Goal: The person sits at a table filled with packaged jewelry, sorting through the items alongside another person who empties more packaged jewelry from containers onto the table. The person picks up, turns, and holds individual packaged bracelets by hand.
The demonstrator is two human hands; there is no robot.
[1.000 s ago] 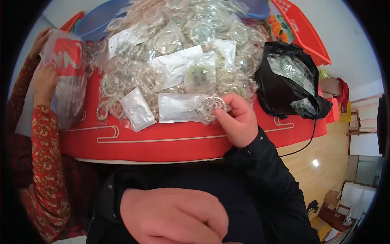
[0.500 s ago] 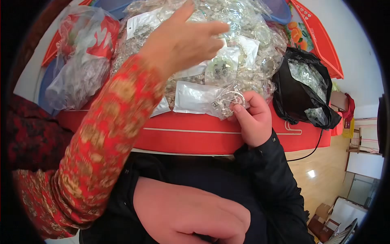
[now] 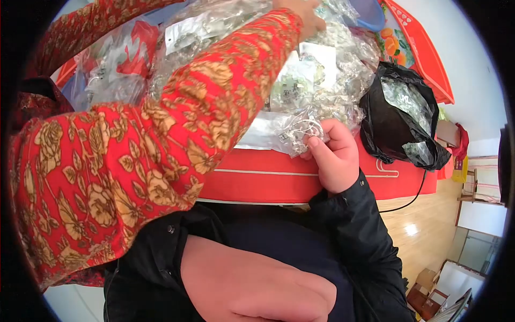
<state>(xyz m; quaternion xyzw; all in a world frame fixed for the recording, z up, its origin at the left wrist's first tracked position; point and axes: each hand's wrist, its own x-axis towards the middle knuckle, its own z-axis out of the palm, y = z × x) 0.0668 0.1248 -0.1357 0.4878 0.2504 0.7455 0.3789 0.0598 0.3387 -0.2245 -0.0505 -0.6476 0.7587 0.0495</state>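
Note:
Between the thumb and fingers of my right hand (image 3: pixel 338 153) is a silvery bracelet in a clear bag (image 3: pixel 300 134), at the front edge of the pile. A white packet (image 3: pixel 260 132) lies just left of it, partly under a co-worker's sleeve. My left hand (image 3: pixel 257 282) rests low in front of my body, its back upward; its fingertips are hidden, so I cannot tell what it holds, if anything. Behind my right hand rises a heap of clear bags with jewelry (image 3: pixel 343 80), with a white packet (image 3: pixel 322 59) on top.
A co-worker's red floral sleeve (image 3: pixel 214 102) crosses from the left, the hand (image 3: pixel 306 16) over the heap. A black bag (image 3: pixel 389 126) stands on the red table (image 3: pixel 257 185) at the right. Behind it is a red basket (image 3: pixel 424 53). A clear bag (image 3: pixel 115 70) lies left.
The co-worker's arm has come in from the left and reached across to the back of the heap. The view has shifted slightly. My right hand keeps its hold on the bracelet.

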